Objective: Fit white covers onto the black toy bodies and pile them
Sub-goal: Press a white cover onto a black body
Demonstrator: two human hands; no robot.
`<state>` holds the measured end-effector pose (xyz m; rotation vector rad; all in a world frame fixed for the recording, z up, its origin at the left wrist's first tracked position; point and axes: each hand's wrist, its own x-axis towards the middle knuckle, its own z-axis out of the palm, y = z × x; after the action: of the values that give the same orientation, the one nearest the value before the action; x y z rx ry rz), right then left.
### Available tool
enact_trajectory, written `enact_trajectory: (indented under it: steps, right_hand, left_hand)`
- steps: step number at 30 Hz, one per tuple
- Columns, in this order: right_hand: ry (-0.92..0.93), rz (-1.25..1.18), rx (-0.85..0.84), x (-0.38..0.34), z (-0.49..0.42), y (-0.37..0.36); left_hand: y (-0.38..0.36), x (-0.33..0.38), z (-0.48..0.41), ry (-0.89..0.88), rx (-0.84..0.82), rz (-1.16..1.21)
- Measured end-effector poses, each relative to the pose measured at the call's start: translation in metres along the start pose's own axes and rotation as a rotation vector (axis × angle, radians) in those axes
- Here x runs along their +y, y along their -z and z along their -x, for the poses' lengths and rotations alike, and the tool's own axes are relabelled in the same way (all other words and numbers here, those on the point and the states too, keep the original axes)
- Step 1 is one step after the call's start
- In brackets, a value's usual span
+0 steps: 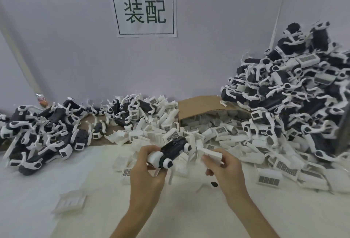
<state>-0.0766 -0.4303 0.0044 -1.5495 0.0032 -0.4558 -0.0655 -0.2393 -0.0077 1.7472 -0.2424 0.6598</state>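
Observation:
My left hand (146, 169) grips a black toy body (173, 147) with white wheel-like joints and hanging white legs, held tilted above the table centre. My right hand (224, 167) pinches a loose white cover (212, 153) just to the right of the body, a small gap apart from it. A heap of loose white covers (170, 133) lies right behind my hands. A low pile of black-and-white toys (45, 131) spreads at the left. A tall pile of toys (295, 90) rises at the right.
An open cardboard box (198, 105) holding white covers lies on its side behind the heap. One stray white cover (71, 201) rests on the white table at the near left. A small black bit (214, 184) lies under my right hand. A paper sign (144, 11) hangs on the wall.

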Motion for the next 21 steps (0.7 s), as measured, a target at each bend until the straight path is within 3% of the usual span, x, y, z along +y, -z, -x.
enact_trajectory:
  steps: [8,12,16,21]
  right_hand:
    - [0.181,0.134,0.269,0.003,-0.001,0.006]
    - [0.279,0.166,0.333,0.004,-0.001,0.008]
    - [0.318,0.156,0.277,0.005,-0.001,0.008]
    - [0.342,0.083,-0.050,0.006,0.004,0.002]
  left_hand:
    - [-0.004,-0.001,0.010,0.061,-0.025,0.043]
    - [-0.006,0.000,0.014,-0.007,-0.061,-0.090]
    - [-0.008,0.004,0.020,-0.272,-0.111,-0.272]
    - [-0.012,0.003,0.022,-0.508,-0.118,-0.442]
